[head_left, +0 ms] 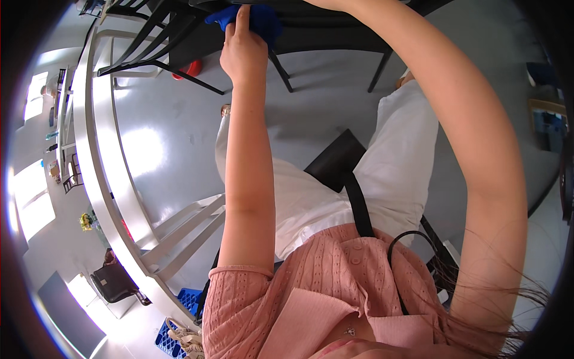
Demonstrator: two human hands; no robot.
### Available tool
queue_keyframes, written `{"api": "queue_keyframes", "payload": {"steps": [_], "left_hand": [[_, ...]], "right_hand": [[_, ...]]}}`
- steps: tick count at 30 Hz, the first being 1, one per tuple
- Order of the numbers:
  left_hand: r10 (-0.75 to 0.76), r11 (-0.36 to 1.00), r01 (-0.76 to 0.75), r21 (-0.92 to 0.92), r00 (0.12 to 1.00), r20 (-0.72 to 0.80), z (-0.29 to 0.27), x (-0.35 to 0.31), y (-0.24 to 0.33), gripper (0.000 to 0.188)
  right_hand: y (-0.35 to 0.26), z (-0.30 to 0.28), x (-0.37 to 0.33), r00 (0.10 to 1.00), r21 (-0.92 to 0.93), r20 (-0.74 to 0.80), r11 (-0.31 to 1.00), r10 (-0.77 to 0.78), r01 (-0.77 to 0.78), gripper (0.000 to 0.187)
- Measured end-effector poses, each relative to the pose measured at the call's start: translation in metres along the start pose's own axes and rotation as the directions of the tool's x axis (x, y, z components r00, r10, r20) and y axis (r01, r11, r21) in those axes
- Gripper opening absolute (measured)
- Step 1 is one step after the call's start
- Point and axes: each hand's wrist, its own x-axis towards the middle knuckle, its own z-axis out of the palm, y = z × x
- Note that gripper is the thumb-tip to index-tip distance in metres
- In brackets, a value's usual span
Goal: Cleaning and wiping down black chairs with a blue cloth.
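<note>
At the top edge my left hand (242,51) is closed on a blue cloth (266,23), one finger extended along it. The bunched cloth lies against the black chair (329,36), which stands in front of me on thin dark legs. My right arm (460,102) reaches up and across to the same chair. Only the wrist end of my right hand (326,3) shows at the upper border; its fingers are cut off.
A white rail frame (98,149) runs along my left, with more black chairs (149,42) behind it. Something red (188,70) sits on the grey floor (179,119) under them. A black bag (338,158) hangs between my legs. Blue crates (190,300) stand lower left.
</note>
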Motion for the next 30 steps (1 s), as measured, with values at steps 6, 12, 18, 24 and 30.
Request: {"api": "queue_keyframes", "payload": {"steps": [6,12,18,24,30], "left_hand": [[-0.128,0.915,0.081,-0.396,0.987,-0.094,0.018,-0.017,0.030,0.059],[-0.028,0.842,0.062,-0.536,0.997,0.071,0.037,-0.069,0.123,0.066],[0.054,0.721,0.034,-0.692,0.993,0.105,0.067,-0.087,0.217,0.018],[0.244,0.928,-0.087,-0.363,0.876,0.416,0.038,-0.067,0.183,0.028],[0.052,0.995,-0.052,-0.085,0.999,-0.002,0.032,-0.059,0.087,0.065]], "right_hand": [[-0.006,-0.003,0.000,0.994,-0.005,0.095,0.999,0.051,-0.051,0.052],[-0.002,-0.006,-0.002,0.995,-0.019,0.095,0.999,0.029,-0.028,0.050],[-0.013,-0.018,-0.009,0.993,0.053,0.106,0.996,0.059,-0.065,0.049],[0.001,0.000,-0.002,0.997,-0.003,0.024,0.998,0.070,-0.070,0.048],[-0.004,-0.003,0.001,0.997,-0.018,0.032,0.997,0.072,-0.072,0.047]]}}
